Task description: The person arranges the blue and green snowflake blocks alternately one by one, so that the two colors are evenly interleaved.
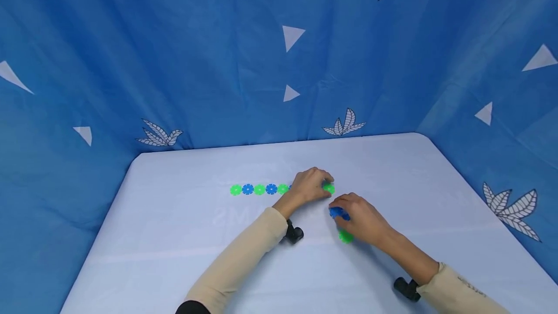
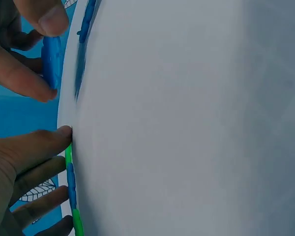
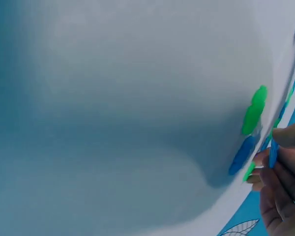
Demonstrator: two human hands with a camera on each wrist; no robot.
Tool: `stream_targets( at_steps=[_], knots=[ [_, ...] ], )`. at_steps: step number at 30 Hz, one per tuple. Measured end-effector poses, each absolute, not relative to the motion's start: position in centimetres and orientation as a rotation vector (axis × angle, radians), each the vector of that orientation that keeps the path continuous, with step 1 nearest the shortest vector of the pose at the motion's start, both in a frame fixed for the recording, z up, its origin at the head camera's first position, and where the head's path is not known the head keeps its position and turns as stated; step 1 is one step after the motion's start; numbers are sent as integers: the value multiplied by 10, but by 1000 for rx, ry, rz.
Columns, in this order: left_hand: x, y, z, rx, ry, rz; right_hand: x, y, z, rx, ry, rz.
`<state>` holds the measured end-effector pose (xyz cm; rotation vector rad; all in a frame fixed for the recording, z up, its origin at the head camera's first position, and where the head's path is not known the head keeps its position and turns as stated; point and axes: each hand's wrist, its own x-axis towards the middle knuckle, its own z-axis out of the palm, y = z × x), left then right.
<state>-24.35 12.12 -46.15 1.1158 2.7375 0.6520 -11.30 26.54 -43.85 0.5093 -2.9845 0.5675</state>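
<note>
The left hand (image 1: 310,187) presses flat on the disc row (image 1: 259,189); the right hand (image 1: 364,219) has its fingers pinching a blue disc (image 1: 338,214) above the table (image 1: 174,236).

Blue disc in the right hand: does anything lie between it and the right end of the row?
Nothing visible does. The blue disc is pinched by the right hand; bare table separates it from the row's green end disc, where the left hand rests.

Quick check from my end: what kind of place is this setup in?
Probably a staged recording booth, not a home: a blue leaf-print cloth backdrop walls in a white table, where a row of flower-shaped discs is laid out.
</note>
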Motion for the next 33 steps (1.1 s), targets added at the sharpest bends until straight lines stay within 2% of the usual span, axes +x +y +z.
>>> stream_targets(
  at_steps=[19, 33],
  knots=[
    [-242, 123, -456, 1042, 2732, 658, -132, 283, -446, 137, -2920, 796],
    [-243, 124, -458, 1044, 2709, 684, -162, 289, -453, 77, -2892, 839]
  ],
)
